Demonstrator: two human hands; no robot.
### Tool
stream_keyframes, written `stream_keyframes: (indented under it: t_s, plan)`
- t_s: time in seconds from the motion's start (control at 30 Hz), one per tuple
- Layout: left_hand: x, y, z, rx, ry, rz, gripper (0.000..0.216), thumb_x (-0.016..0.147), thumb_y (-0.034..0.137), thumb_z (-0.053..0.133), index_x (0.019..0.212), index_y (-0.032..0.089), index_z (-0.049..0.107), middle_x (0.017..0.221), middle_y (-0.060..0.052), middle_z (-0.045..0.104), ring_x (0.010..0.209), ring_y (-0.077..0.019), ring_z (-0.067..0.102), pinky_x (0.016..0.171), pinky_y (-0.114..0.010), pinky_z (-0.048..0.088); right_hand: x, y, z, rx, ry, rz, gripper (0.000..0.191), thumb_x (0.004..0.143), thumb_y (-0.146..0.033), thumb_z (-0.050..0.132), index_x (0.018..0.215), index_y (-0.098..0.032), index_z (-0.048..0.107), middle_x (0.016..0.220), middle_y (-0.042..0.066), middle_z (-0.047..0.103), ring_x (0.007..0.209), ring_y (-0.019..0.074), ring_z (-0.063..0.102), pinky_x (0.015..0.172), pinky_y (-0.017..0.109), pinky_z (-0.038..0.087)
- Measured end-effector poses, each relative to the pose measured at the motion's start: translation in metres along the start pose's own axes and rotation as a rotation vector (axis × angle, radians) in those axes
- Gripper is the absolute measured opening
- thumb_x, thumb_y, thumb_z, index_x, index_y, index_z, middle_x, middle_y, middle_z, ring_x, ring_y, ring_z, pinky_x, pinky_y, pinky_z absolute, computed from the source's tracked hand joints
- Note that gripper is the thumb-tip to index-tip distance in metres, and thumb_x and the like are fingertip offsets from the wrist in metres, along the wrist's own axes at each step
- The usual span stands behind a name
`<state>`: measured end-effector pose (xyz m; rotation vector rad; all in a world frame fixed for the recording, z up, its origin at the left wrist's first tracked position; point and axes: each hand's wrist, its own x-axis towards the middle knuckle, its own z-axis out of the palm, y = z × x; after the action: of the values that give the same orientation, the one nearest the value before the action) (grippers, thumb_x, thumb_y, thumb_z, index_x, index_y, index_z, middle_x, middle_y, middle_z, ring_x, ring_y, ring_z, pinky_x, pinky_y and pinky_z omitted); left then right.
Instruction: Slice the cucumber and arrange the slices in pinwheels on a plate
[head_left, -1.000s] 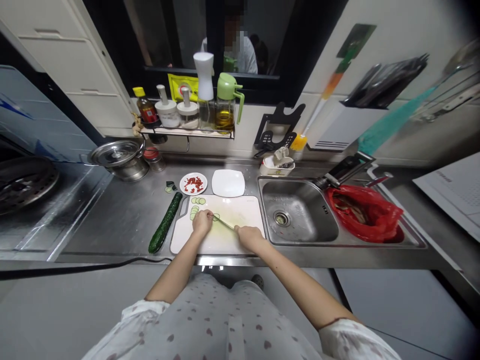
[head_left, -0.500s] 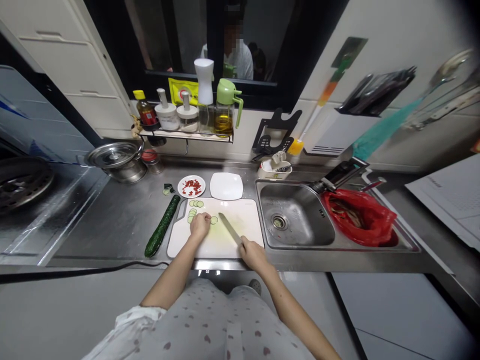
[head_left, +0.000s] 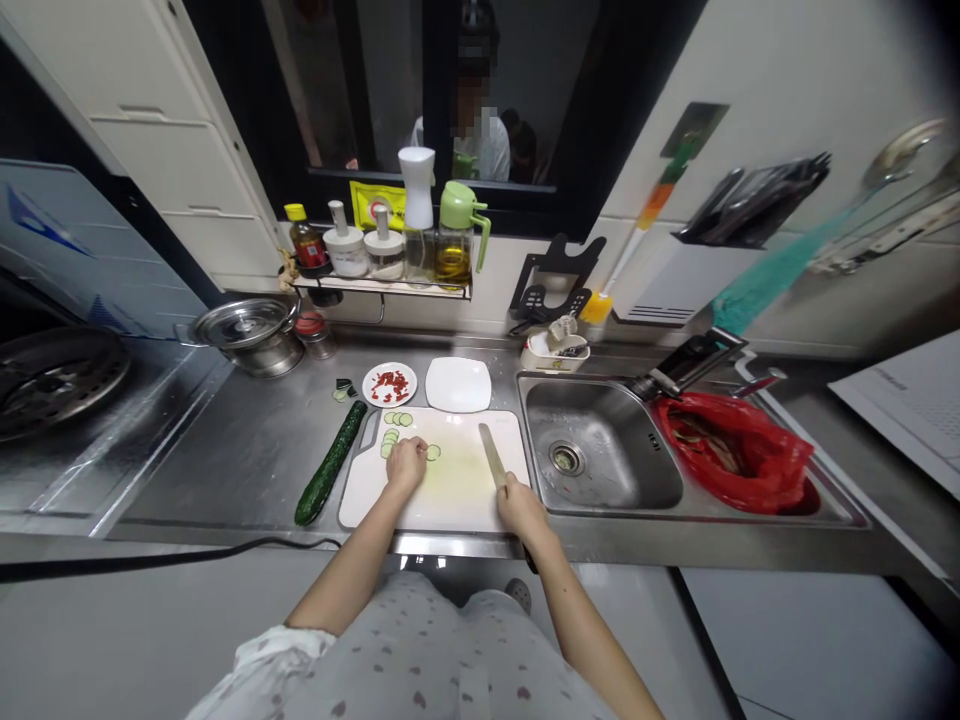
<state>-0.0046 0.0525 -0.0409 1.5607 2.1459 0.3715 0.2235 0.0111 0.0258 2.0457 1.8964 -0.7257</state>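
My left hand (head_left: 406, 464) rests with curled fingers on the white cutting board (head_left: 457, 490), beside several cucumber slices (head_left: 395, 432). Whether it holds anything I cannot make out. My right hand (head_left: 519, 504) is closed on the handle of a knife (head_left: 492, 454), whose blade lies over the board's right side, pointing away from me. A whole cucumber (head_left: 330, 462) lies on the steel counter just left of the board.
Behind the board sit a small plate of chopped red chili (head_left: 389, 383) and an empty white plate (head_left: 458, 384). The sink (head_left: 600, 455) is to the right, with a red bag (head_left: 739, 450) beyond. A lidded pot (head_left: 244, 330) and a condiment shelf (head_left: 382, 262) stand at the back left.
My right hand has drawn the knife away from my left hand to the board's right side, its blade now pointing away. My left hand stayed by the slices.
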Motion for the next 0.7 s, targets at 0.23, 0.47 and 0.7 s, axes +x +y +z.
stream_keyframes:
  t_s: [0.23,0.47,0.7]
  plan:
    - [-0.012,0.011,-0.005,0.117,0.035,0.071,0.029,0.090,0.019,0.045,0.109,0.021,0.067,0.106,-0.011,0.066,0.104,-0.0243,0.057,0.085,-0.032,0.041,0.001,-0.006,0.002,0.019,-0.009,-0.002,0.032,0.093,-0.019,0.033,0.121,-0.015,0.049,0.111,0.016,0.068,0.105,0.0254,0.065,0.077,0.032,0.045]
    - [-0.016,0.016,-0.006,0.101,0.014,0.102,0.018,0.086,0.023,0.053,0.097,0.022,0.068,0.109,-0.010,0.063,0.105,-0.0242,0.055,0.084,-0.032,0.042,0.000,-0.007,0.005,-0.010,-0.012,-0.010,0.032,0.093,-0.017,0.032,0.121,-0.015,0.048,0.110,0.016,0.068,0.104,0.0240,0.065,0.077,0.032,0.044]
    - [-0.011,0.010,-0.004,-0.213,-0.036,0.017,0.002,0.078,0.021,0.063,0.080,0.020,0.063,0.085,-0.002,0.069,0.081,-0.0154,0.062,0.069,-0.024,0.042,0.002,-0.007,0.007,-0.015,-0.003,-0.007,0.032,0.092,-0.017,0.033,0.120,-0.016,0.048,0.111,0.017,0.068,0.104,0.0252,0.065,0.078,0.034,0.045]
